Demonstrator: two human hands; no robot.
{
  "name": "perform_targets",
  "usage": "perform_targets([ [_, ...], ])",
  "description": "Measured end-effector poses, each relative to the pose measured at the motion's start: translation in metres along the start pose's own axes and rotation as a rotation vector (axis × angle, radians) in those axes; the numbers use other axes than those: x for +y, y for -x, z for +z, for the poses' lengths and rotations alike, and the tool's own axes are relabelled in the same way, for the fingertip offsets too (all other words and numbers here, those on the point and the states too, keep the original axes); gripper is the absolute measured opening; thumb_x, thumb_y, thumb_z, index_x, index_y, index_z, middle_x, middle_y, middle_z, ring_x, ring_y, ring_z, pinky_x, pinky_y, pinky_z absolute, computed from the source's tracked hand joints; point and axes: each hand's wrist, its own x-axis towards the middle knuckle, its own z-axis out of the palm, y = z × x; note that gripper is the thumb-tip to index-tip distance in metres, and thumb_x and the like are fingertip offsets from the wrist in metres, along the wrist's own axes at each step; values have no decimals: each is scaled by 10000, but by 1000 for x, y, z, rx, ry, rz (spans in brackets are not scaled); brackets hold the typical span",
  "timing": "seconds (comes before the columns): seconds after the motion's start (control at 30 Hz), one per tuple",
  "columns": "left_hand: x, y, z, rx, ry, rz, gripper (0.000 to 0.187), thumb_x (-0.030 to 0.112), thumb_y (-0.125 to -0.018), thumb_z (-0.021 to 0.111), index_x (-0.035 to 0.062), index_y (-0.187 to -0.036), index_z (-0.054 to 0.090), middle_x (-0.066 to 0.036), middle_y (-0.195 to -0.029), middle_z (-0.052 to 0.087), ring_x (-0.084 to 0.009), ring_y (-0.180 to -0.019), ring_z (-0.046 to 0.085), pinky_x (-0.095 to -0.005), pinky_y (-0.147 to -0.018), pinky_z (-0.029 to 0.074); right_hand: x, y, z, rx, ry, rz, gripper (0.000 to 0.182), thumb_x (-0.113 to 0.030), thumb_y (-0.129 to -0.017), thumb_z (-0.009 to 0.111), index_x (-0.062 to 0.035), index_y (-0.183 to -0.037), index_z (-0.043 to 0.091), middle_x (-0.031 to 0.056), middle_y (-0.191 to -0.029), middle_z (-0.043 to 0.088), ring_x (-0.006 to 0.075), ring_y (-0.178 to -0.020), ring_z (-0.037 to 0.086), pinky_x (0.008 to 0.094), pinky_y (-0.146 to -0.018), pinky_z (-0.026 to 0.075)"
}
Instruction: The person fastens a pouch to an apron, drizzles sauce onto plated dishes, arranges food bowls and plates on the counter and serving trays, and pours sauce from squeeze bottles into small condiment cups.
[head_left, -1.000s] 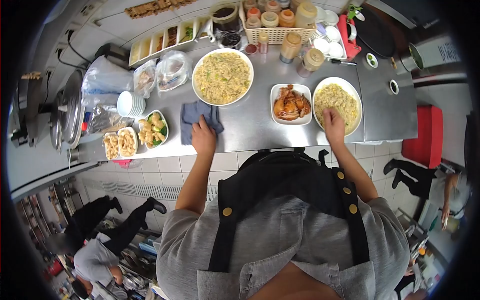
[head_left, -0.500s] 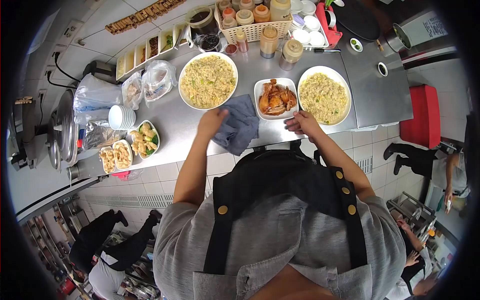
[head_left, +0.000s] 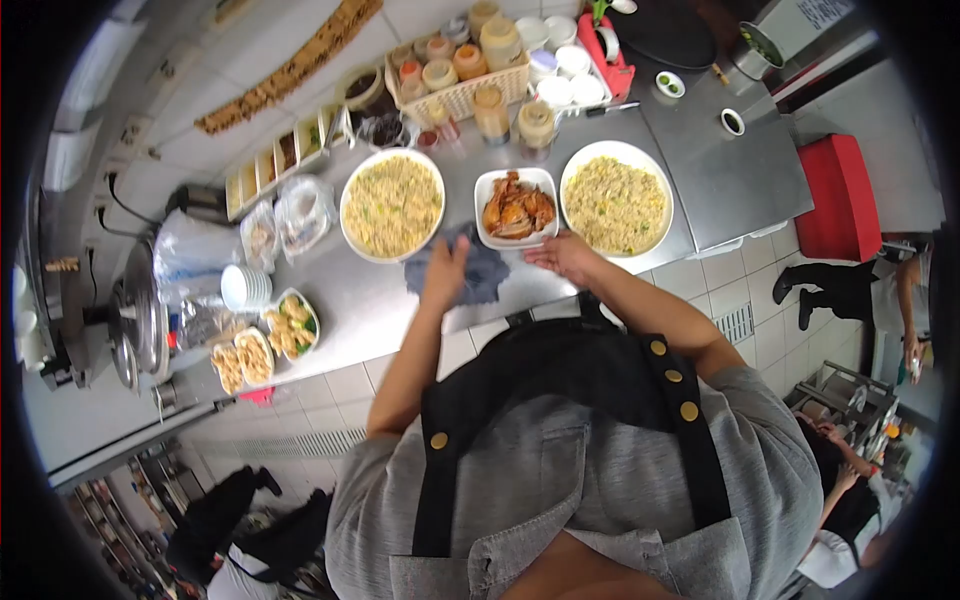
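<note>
Left hand presses flat on a grey cloth; right hand open, could nudge the chicken plate while wiping

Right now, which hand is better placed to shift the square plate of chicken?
Right. The right hand lies at the near edge of the plate of chicken, fingers open. The left hand is pressed on the blue cloth beside it, so it is busy.

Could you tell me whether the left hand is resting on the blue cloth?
Yes, the left hand lies flat on the blue cloth.
</note>
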Motion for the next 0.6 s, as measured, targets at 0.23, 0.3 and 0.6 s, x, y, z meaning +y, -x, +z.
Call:
perform_targets([
  [0.23, 96, 82, 40, -279, 983, -223, 443, 350, -1010, 552, -43, -1211, 509, -93, -1047, 612, -142, -984, 536, -268, -868, 451, -9, 63, 1, -519, 325, 29, 702, -565, -936, 563, -53, -1398, 435, 130, -1345, 539, 236, -1208, 537, 421, -1017, 437],
  [0.3, 110, 81, 48, -314, 535, 26, 313, 310, -1035, 502, 14, -1115, 565, -31, -965, 579, -101, -928, 504, -262, -829, 438, -12, 87, -16, -393, 555, -153, 786, -570, -911, 602, -35, -1449, 395, 122, -1366, 534, 203, -1212, 527, 359, -1031, 422],
  [0.6, 167, 42, 86, 230, 681, 97, 236, 305, -1036, 488, 70, -1055, 499, -40, -919, 661, -105, -757, 623, -245, -648, 475, -157, 178, -197, -106, 250, -258, 468, -387, -864, 697, 23, -1084, 644, 123, -960, 697, 195, -848, 688, 330, -728, 571],
])
